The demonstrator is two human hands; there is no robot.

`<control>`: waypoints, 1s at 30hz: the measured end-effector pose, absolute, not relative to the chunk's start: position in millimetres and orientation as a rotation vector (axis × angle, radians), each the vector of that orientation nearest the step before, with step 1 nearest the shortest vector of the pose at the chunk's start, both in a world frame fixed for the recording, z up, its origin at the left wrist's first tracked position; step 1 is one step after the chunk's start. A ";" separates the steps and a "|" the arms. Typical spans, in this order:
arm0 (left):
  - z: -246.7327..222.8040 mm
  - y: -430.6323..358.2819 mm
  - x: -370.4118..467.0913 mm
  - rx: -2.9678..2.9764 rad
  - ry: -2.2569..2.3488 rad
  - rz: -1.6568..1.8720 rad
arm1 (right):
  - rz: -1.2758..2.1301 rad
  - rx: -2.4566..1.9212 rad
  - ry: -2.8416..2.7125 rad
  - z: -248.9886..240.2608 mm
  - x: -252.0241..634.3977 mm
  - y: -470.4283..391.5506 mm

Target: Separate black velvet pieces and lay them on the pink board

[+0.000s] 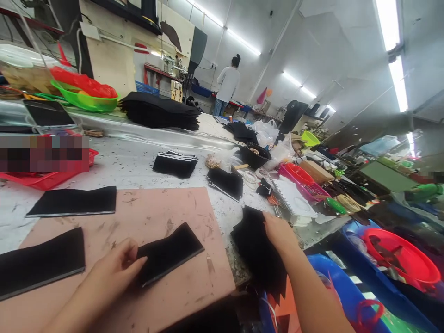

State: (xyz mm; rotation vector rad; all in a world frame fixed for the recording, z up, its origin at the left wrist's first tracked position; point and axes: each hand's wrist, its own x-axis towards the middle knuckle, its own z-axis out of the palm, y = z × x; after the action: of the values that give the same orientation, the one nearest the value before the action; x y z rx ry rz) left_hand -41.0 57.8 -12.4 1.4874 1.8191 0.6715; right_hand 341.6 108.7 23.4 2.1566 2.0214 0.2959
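The table (128,166) spans the view, and on it lies a pink board (197,286), worn and scuffed. Over its near edge two bare arms reach in. The right one slants up and leftward past a blue bin (321,263), partly covering it; the right hand (282,233) bends at the wrist, its fingers at the right edge of a black stack (251,238) beside the board, which overhangs the table edge. Its fingertips are partly hidden, so I cannot tell whether they grip or only rest there.

The left arm crosses the board's near part. The left hand (120,266) is half curled, thumb and forefinger pinched together on the left end of a black strip (171,254) over the board's middle.

A thick black pile (159,110) stands at the back, a red basket (52,180) at the far left. Two loose strips (45,259) take up the board's left side, overlapping its edge. Beyond the board are a notebook (291,199) and two small bundles (175,165).
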 end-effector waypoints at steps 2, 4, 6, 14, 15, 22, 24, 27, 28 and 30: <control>-12.9 57.1 -39.1 1.489 1.819 0.636 | 0.354 2.156 2.064 23.5 340.7 108.7; -11.8 55.2 -35.7 1.457 1.812 0.626 | 0.396 2.141 2.142 26.7 340.4 105.9; -8.4 51.5 -31.9 1.424 1.766 0.594 | 0.394 2.097 2.245 34.2 339.7 97.8; 17.8 24.3 -40.2 1.794 1.740 0.410 | -0.604 1.518 2.914 94.3 283.7 48.8; 18.0 19.0 -42.2 1.842 1.734 0.405 | -0.813 1.362 2.892 96.3 267.4 48.7; -5.0 -16.3 -51.2 2.476 1.412 0.648 | -1.022 0.796 2.710 50.0 167.8 64.1; -12.5 -20.4 -54.5 2.607 1.304 0.678 | -0.830 0.856 2.718 38.2 157.9 64.0; -20.1 -21.4 -60.1 2.659 1.226 0.586 | -0.735 0.914 2.734 31.4 154.3 61.1; -21.7 -20.9 -61.7 2.655 1.208 0.547 | -0.728 0.933 2.732 31.0 154.2 60.2; -23.9 -19.8 -64.1 2.648 1.172 0.484 | -0.721 0.966 2.726 31.1 153.8 58.9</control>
State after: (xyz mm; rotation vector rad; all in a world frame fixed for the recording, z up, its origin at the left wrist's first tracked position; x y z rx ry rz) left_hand -64.1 -19.8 -23.9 2.6475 1.1715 0.4837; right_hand 153.8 58.9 31.1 0.9656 2.7260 -0.7213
